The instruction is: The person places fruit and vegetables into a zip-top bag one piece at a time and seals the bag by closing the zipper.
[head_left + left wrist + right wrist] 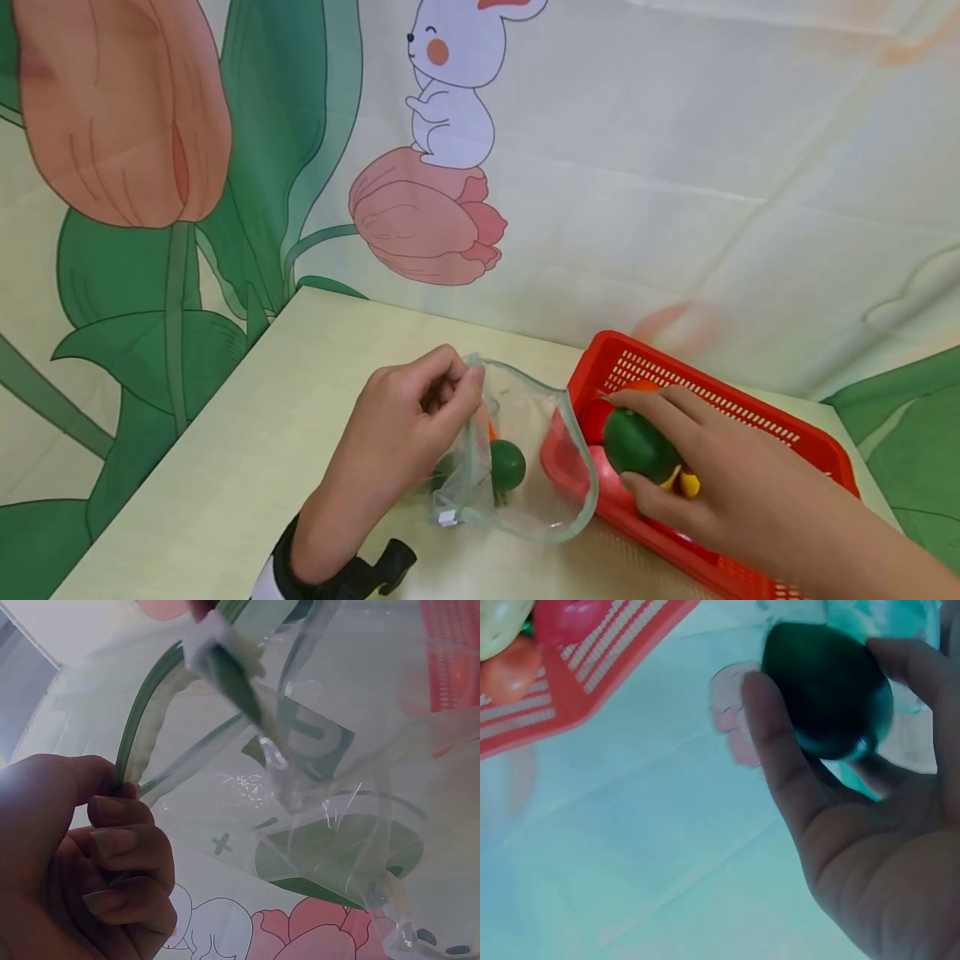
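Observation:
Between thumb and forefinger, my left hand (408, 417) pinches the edge of a clear zip bag (583, 492) with a pale green rim. Its mouth gapes toward the right. In the bag lie a round green toy (507, 465) and something orange, partly seen through the plastic. The left wrist view shows the pinched rim (146, 712) close up. My right hand (716, 467) grips a smooth, dark green toy fruit (637, 444) by its sides, above the basket's near left end. The right wrist view shows the same green fruit (829, 694) between thumb and fingers; its exact kind is unclear.
A red plastic basket (832, 446) stands right of the bag, partly hidden by my right arm. It holds a red toy (595, 421), a pink one (609, 479) and yellow pieces (688, 484). Behind the pale table (337, 350) hangs a printed cloth (675, 167).

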The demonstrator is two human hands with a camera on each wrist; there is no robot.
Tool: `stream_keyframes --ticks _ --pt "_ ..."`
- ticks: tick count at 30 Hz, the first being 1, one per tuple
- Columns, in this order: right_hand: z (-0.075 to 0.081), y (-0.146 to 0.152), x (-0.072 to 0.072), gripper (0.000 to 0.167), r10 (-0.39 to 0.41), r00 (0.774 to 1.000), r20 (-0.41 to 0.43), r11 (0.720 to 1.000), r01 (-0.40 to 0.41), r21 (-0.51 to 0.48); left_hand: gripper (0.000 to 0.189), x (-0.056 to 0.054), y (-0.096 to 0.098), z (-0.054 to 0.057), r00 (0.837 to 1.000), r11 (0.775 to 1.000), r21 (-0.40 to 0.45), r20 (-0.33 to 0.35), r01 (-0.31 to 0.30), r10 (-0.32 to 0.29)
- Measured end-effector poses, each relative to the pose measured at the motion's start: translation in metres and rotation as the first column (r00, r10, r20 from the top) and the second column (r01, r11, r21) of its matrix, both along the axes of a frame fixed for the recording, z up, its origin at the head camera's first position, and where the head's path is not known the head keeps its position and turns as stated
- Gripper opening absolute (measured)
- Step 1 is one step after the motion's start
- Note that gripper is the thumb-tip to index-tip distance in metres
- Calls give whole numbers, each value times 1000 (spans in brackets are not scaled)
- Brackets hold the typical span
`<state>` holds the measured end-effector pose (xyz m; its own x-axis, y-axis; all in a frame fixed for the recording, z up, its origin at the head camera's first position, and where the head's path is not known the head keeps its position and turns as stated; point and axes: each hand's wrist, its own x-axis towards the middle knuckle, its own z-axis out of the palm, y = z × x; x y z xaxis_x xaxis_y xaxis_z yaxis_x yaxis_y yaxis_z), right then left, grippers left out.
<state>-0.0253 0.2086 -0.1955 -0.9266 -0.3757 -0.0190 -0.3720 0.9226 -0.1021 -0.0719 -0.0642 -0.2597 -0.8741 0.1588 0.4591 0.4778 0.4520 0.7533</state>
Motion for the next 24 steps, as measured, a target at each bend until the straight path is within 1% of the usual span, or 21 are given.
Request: stream_keyframes --ticks 5,8,10,11,13,15,18,20,24 --pt "-1 -24 7 63 37 998 -46 996 -40 -84 28 1 1 1 1000 1000 -9 -24 11 -11" --pt "-6 -34 8 63 87 996 -33 990 -90 -108 28 2 1 1 999 1000 -10 -29 15 -15" --pt "-10 -39 6 62 124 992 11 987 -122 -105 28 3 1 2 999 1000 -10 -28 18 -18" --pt "-13 -40 5 61 145 989 29 985 -141 -96 28 3 1 2 999 1000 -9 -26 20 -20" --pt "-18 -44 2 61 161 984 71 986 -157 -58 28 3 1 2 999 1000 -6 -26 26 -26" --pt "-23 -46 -1 62 185 980 72 983 -184 -18 28 4 1 3 999 1000 -5 -26 28 -28" --pt "-29 -49 -6 63 209 978 29 975 -210 67 28 4 0 4 999 1000 -6 -36 22 -22" --pt "-33 -50 -8 62 216 976 -12 970 -213 118 28 4 0 5 999 1000 -7 -42 19 -19" --pt "-41 -48 -11 67 189 979 -70 965 -172 199 27 4 -2 6 999 1000 -6 -47 17 -17"
